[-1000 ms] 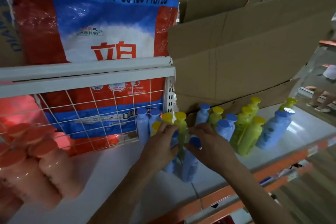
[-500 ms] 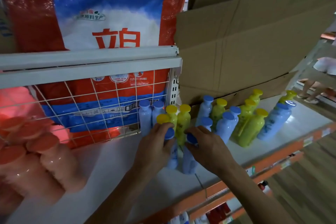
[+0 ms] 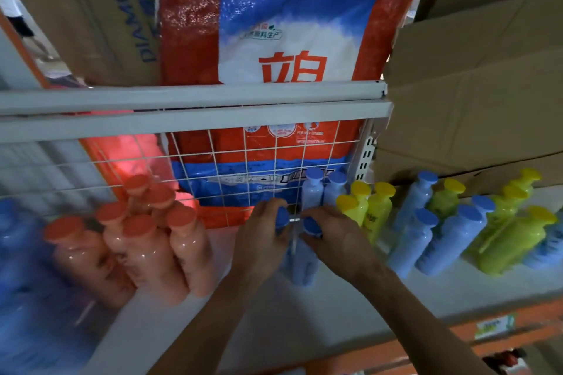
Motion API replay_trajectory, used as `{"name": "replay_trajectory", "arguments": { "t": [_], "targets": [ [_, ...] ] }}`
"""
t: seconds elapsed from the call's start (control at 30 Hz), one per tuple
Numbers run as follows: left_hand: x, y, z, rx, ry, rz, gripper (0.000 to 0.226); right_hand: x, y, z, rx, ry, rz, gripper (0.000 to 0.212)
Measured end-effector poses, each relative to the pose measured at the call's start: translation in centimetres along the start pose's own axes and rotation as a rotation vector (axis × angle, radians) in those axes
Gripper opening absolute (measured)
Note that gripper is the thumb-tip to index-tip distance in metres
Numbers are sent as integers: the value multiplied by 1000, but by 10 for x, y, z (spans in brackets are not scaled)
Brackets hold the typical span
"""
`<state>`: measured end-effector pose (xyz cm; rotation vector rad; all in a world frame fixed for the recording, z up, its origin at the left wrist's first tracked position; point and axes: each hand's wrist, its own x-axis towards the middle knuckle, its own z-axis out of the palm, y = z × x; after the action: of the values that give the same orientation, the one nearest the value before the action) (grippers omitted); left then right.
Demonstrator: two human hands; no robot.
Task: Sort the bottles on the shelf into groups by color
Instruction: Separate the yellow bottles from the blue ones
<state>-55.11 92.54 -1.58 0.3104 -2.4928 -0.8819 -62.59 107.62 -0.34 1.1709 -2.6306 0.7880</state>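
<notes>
I am holding two blue bottles side by side near the middle of the white shelf, in from its front edge. My left hand is curling its fingers round the neck of the left blue bottle, just under the cap. My right hand is wrapping thumb and fingers round the neck of the right blue bottle in the same way. I cannot tell whether their bases are resting on the shelf. Toward the left end the orange bottles are standing packed together. Just behind my fingers, against the wire grid at the back edge, two more blue bottles are standing. The yellow bottles are beside my right hand, and mixed blue and green bottles are running on toward the right end.
</notes>
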Motion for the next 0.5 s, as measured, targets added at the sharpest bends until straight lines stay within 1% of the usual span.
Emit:
{"name": "replay_trajectory", "arguments": {
  "t": [0.1,0.17,0.23,0.33,0.4,0.5],
  "targets": [
    [6,-4,-1,14,-3,-31,26,9,-3,7,-2,18,1,34],
    [11,-5,-2,35,-14,-41,30,12,-4,8,-8,38,4,35],
    [12,-8,-2,62,-49,-33,35,11,-4,8,-14,54,9,37],
    [9,-12,-1,101,-102,25,50,4,-4,8,-20,80,12,42],
    [9,-16,0,104,-113,47,58,-2,-2,7,-26,82,14,48],
    [11,-18,2,77,-118,56,63,-8,0,7,-57,73,26,60]
  ]
}}
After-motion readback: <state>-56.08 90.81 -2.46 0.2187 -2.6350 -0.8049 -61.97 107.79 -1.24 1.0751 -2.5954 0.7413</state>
